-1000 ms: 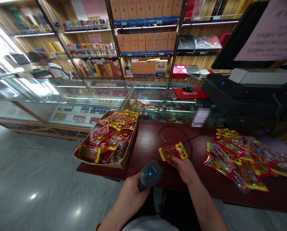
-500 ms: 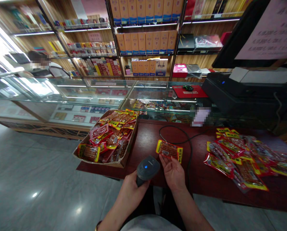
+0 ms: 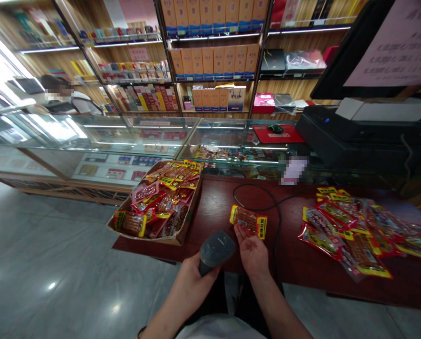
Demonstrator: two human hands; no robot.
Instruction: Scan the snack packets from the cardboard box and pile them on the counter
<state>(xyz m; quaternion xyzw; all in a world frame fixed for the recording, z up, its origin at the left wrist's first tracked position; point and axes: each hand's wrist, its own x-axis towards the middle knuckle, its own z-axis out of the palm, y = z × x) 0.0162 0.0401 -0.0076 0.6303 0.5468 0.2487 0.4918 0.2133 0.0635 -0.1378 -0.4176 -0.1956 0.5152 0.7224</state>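
Note:
My left hand [image 3: 192, 280] is wrapped round the handle of a dark grey barcode scanner [image 3: 216, 250], whose head points at the packet beside it. My right hand [image 3: 254, 254], palm up, holds a snack packet [image 3: 247, 220] by its lower edge with the fingers partly under it. The packet is clear with brown sticks inside and yellow and red ends. To the left, an open cardboard box [image 3: 182, 238] is full of similar packets. A loose pile of snack packets [image 3: 351, 230] lies on the right of the dark red table [image 3: 217, 197].
A black cable [image 3: 280, 221] curls across the table. Behind stands a glass display counter [image 3: 224, 127] with a red mouse pad [image 3: 291, 135] on it. A monitor [image 3: 337, 52] rises at the right. Far left, a person [image 3: 72, 103] is behind the counter.
The blue light on the scanner has gone out. The packet in my right hand has turned slightly; both hands stay in nearly the same place.

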